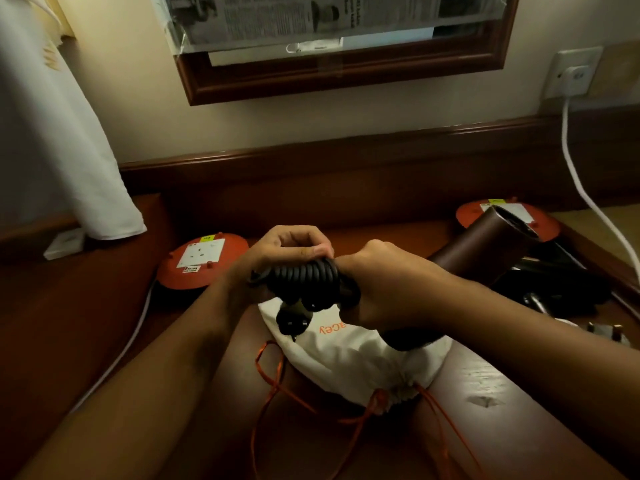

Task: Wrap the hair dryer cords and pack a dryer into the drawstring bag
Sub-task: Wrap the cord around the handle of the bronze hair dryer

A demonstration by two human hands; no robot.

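- Coiled cord (304, 275): between the fingers of the left hand (291, 247) and the right hand (384, 282), gripped by both.
- Plug (292, 320): hanging just below the fingers.
- Drawstring bag (363, 358): on the desk (86, 323), beneath the fingers.
- Cable reel (204, 261): left of the fingers.
- Second dryer (491, 247): right of the fingers, in front of another reel (485, 216).

Bare desk (485, 382) right of the white bag (363, 355); orange reels (204, 261) and a second dryer (485, 247) crowd the back.
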